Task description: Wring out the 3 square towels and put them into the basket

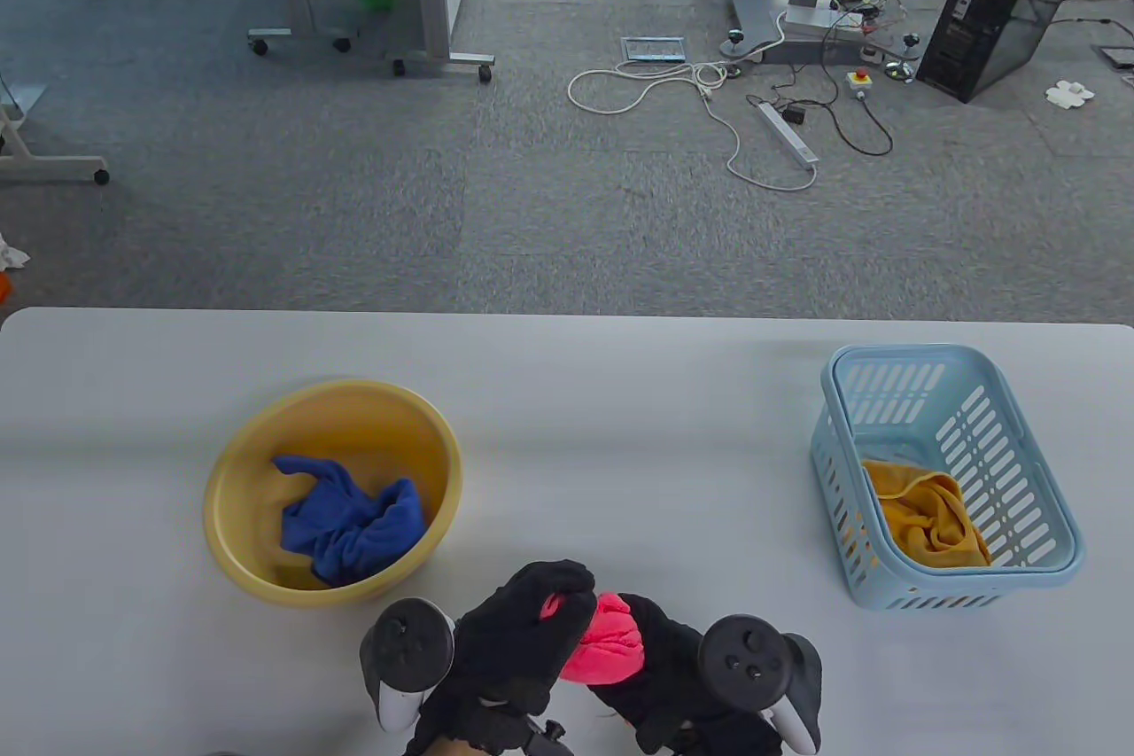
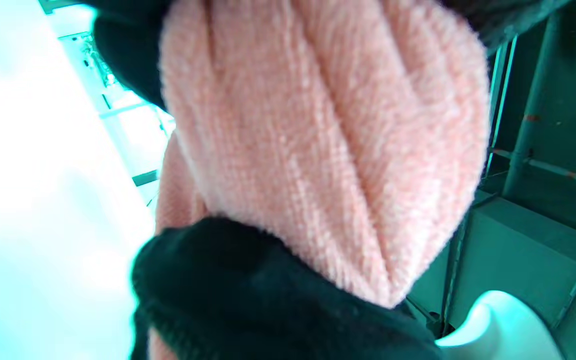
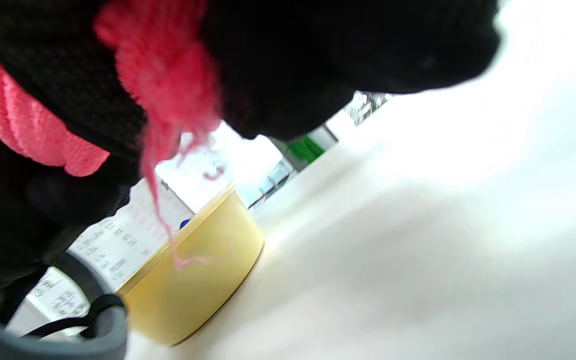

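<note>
Both hands, left hand [image 1: 523,623] and right hand [image 1: 660,658], grip pink towel [image 1: 607,639], wringing; next carry right to basket [image 1: 1045,526].

Both hands wear black knit sensor gloves. The left hand [image 1: 514,641] and right hand [image 1: 664,667] each carry a back-mounted tracker: round dark-grey head, white handle.

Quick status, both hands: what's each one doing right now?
Left hand: closed around one end of the pink towel.
Right hand: closed around the other end of the same towel.
</note>
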Motion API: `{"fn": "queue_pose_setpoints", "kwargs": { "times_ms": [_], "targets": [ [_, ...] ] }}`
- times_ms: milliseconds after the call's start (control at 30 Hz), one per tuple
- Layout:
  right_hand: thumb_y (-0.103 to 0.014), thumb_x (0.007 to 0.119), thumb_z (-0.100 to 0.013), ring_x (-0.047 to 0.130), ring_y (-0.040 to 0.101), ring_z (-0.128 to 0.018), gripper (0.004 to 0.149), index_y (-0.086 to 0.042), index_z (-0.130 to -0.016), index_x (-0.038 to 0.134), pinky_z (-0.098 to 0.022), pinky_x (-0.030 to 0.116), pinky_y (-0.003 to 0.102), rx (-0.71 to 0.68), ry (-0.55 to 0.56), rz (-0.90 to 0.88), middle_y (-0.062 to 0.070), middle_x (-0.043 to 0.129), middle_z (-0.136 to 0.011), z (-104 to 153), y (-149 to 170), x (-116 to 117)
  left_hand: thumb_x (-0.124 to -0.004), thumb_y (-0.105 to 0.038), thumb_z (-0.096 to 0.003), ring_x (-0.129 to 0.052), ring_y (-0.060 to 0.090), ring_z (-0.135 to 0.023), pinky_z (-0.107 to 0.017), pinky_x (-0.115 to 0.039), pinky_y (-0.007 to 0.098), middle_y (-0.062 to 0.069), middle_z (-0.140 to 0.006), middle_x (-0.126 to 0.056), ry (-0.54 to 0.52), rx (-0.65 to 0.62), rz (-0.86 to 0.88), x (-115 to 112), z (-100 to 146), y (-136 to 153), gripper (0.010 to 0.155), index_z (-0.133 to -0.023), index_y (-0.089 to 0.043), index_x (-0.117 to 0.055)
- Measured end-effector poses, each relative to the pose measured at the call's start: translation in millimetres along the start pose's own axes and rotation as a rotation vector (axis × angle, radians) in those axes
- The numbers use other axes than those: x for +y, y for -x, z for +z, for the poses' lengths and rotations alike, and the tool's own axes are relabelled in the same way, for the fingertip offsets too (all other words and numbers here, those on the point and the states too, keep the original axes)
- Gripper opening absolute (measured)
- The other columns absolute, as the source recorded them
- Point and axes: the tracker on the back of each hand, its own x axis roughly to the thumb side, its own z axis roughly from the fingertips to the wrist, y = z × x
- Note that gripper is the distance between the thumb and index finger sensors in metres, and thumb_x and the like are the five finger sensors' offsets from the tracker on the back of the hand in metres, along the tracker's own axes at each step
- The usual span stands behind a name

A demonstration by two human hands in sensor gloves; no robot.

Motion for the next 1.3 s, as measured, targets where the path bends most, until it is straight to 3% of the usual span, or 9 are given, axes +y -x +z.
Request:
{"fn": "queue_pose_setpoints", "kwargs": {
  "times_ms": [367,600,767,900,1100,1300],
  "targets": [
    [-0.04,0.105,-0.042,0.097,0.025,-0.028,0.075,-0.017,-0.101,0.065,-0.021,0.09,0.035,-0.068,0.167,0.279,0.013,0.092,-0.067,8,-15,8,-0.082,-0.049,-0.0569,-0.097,0.038,-0.034,-0.01,-0.086,0.033,0.018,-0.087,-0.084,0.088,0.212,0.037,4,0,14,0.052,-0.098,-0.018,-0.079],
    [-0.041,0.104,-0.044,0.098,0.028,-0.034,0.079,-0.017,-0.104,0.058,-0.026,0.09,0.038,-0.091,0.198,0.348,0.013,0.089,-0.072,5,-19,8,-0.081,-0.049,-0.0571,-0.097,0.043,-0.047,-0.022,-0.089,0.041,0.018,-0.094,-0.081,0.052,0.187,0.048,6,-1,17,0.054,-0.102,-0.02,-0.076],
    [-0.04,0.103,-0.044,0.099,0.03,-0.041,0.081,-0.017,-0.105,0.056,-0.033,0.091,0.041,-0.096,0.217,0.432,0.013,0.087,-0.078,1,-27,-12,-0.079,-0.05,-0.0578,-0.093,0.048,-0.067,-0.037,-0.086,0.051,0.019,-0.102,-0.073,0.068,0.114,0.155,0,-1,15,0.057,-0.107,-0.024,-0.07],
    [-0.041,0.103,-0.044,0.099,0.03,-0.044,0.081,-0.017,-0.105,0.055,-0.035,0.09,0.042,-0.078,0.213,0.487,0.012,0.086,-0.079,-2,-31,-25,-0.079,-0.057,-0.0559,-0.09,0.049,-0.072,-0.043,-0.084,0.053,0.019,-0.103,-0.074,0.01,0.06,0.099,-2,-1,12,0.061,-0.109,-0.028,-0.069],
    [-0.043,0.102,-0.043,0.099,0.029,-0.041,0.081,-0.016,-0.105,0.057,-0.033,0.091,0.04,-0.006,0.182,0.535,0.012,0.088,-0.077,-5,-36,-41,-0.079,-0.06,-0.055,-0.072,0.051,-0.091,-0.06,-0.066,0.065,0.019,-0.108,-0.065,-0.009,0.02,0.084,3,-2,14,0.069,-0.112,-0.023,-0.064],
    [-0.043,0.101,-0.045,0.099,0.029,-0.043,0.085,-0.016,-0.107,0.051,-0.034,0.091,0.04,0.065,0.244,0.58,0.013,0.085,-0.081,-8,-36,-67,-0.08,-0.061,-0.0549,-0.052,0.052,-0.103,-0.067,-0.053,0.069,0.018,-0.117,-0.045,0.013,-0.032,-0.058,5,-1,5,0.074,-0.115,-0.025,-0.056]
  ]
}}
